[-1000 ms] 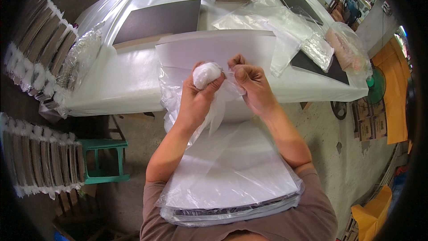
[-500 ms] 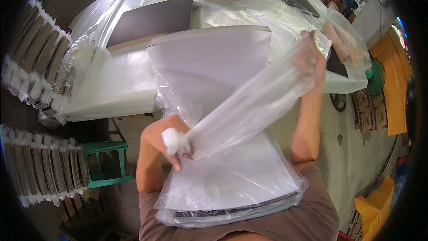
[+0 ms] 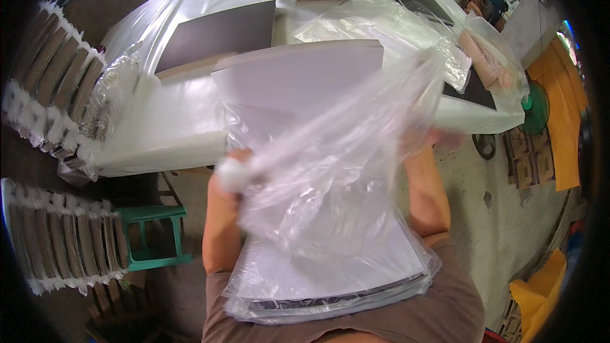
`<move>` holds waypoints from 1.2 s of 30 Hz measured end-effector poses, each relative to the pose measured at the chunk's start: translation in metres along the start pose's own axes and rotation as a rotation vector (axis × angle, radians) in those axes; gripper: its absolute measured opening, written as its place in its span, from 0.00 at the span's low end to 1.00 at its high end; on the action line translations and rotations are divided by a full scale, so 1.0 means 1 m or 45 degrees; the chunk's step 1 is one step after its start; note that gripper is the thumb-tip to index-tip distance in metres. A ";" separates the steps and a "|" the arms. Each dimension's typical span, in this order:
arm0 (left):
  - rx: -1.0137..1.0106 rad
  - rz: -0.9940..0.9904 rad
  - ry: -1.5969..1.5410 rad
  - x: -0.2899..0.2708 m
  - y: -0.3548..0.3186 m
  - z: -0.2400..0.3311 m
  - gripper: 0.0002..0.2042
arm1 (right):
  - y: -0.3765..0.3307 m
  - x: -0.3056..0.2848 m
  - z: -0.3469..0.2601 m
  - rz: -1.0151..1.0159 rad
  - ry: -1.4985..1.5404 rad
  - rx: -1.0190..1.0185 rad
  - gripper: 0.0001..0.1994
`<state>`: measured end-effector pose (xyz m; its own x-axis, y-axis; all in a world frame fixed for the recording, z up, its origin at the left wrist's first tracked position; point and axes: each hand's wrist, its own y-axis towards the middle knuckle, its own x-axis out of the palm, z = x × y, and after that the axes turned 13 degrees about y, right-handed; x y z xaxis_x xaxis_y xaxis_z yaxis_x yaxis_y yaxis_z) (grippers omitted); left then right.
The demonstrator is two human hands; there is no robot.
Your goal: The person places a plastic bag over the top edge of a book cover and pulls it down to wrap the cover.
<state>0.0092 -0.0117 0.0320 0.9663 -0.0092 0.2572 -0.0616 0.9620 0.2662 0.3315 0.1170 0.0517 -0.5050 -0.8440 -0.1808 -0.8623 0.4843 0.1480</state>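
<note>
A clear plastic bag is stretched between my hands, blurred by motion. My left hand is closed on its left end, beside a white bunched tuft. My right hand is at the bag's right side, partly behind the film; its fingers are smeared, so I cannot tell its grip. Below, on my lap, lies a plastic-wrapped stack of white sheets with dark layers at its near edge. Just beyond the bag, a thick stack of white sheets reaches over the table edge, with clear film at its left.
The table has a whitish plastic cover. On it are a dark-topped stack, loose clear film and a bagged pinkish bundle. Several tied bundles stand at left beside a green stool. Orange sheets hang at right.
The bag has swung from a taut diagonal strip to a wider, looser spread. My right hand has dropped lower; my left hand has risen slightly away from the lap stack.
</note>
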 end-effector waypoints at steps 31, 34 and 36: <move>0.336 0.911 1.687 -0.009 0.074 0.054 0.28 | 0.075 -0.007 -0.050 0.934 -0.121 0.016 0.31; 0.420 0.916 1.923 0.001 0.089 0.044 0.31 | 0.095 -0.019 -0.046 1.234 -0.671 -0.306 0.32; 0.466 0.909 2.074 0.002 0.088 0.037 0.31 | 0.100 -0.031 -0.032 1.215 -0.919 -0.420 0.34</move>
<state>-0.0032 0.0626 0.0907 -0.0303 0.7957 -0.6050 -0.3566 0.5568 0.7502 0.2621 0.1845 0.1032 -0.9203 0.1842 -0.3451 -0.1415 0.6656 0.7328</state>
